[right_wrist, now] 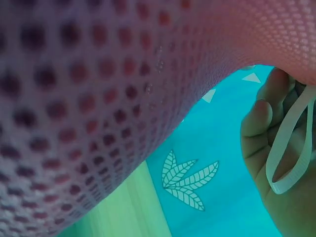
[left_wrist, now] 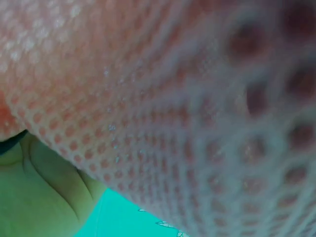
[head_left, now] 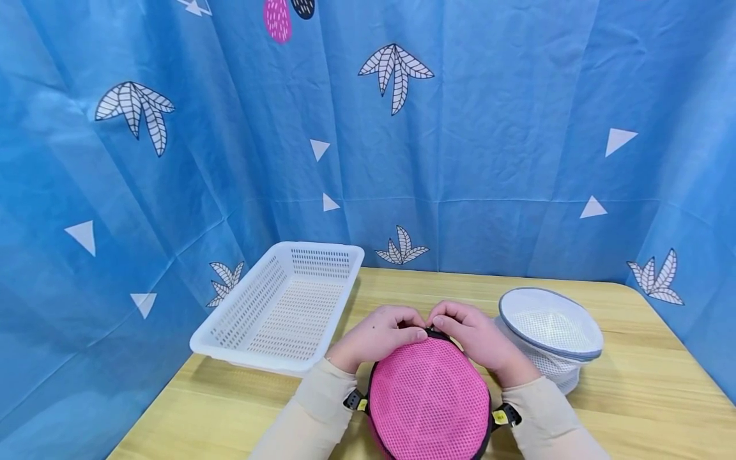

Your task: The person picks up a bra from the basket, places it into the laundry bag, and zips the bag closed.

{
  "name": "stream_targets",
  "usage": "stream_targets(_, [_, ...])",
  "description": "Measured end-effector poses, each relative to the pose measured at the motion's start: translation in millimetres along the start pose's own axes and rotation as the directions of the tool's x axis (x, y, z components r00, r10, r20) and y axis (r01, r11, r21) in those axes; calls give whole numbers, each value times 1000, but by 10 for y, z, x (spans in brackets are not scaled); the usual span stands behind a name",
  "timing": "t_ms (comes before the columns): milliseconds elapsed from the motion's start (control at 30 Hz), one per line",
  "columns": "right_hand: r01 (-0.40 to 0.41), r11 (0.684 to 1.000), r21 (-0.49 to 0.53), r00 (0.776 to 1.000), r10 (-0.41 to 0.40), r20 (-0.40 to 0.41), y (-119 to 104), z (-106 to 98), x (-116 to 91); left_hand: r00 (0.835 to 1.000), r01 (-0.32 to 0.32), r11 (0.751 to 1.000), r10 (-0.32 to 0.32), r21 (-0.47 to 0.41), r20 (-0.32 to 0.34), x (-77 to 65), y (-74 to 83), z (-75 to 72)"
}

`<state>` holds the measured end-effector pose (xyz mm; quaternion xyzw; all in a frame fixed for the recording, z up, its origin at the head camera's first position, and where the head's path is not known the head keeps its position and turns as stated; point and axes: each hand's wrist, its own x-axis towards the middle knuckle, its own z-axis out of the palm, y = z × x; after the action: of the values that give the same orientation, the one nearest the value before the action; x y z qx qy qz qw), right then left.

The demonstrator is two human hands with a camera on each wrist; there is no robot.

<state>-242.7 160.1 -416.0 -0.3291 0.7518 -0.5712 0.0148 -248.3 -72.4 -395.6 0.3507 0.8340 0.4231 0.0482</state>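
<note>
A round pink mesh laundry bag (head_left: 428, 399) with a black edge stands in front of me, its flat top facing up. My left hand (head_left: 382, 332) pinches the far side of its black rim between thumb and fingers. Right beside it, my right hand (head_left: 474, 332) pinches the same stretch of rim, thumb tips close together. Pink mesh (left_wrist: 148, 113) fills most of the left wrist view. In the right wrist view, a pale strap loop (right_wrist: 291, 148) hangs in front of the palm, and the bag's mesh (right_wrist: 89, 108) covers the upper left.
A white perforated plastic basket (head_left: 207, 345) stands at the left on the wooden table (head_left: 650, 383). Close to my right forearm is a white mesh laundry bag (head_left: 552, 319) with a grey edge. A blue patterned curtain (head_left: 494, 160) hangs behind the table and along its sides.
</note>
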Motion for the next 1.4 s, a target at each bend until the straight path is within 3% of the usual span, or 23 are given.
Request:
stream_targets(300, [-111, 993, 25, 990, 113, -88, 0, -20, -13, 997, 24, 999, -26, -25, -68, -26, -6, -75])
stream_targets(533, [-133, 990, 38, 971, 138, -194, 34, -48, 8, 988, 38, 999, -42, -29, -149, -32, -18, -117])
stream_targets(667, [-136, 990, 34, 964, 140, -225, 33, -60, 19, 988, 48, 998, -52, -30, -142, -32, 5, -109])
stream_targets(967, [-132, 990, 45, 975, 138, -173, -13, -47, 4, 999, 25, 1000, -25, 12, -22, -35, 38, -84])
stream_targets(1400, [-105, 992, 72, 988, 112, -105, -51, 22, 3, 999, 11, 1000, -12, -5, -39, -19, 80, -15])
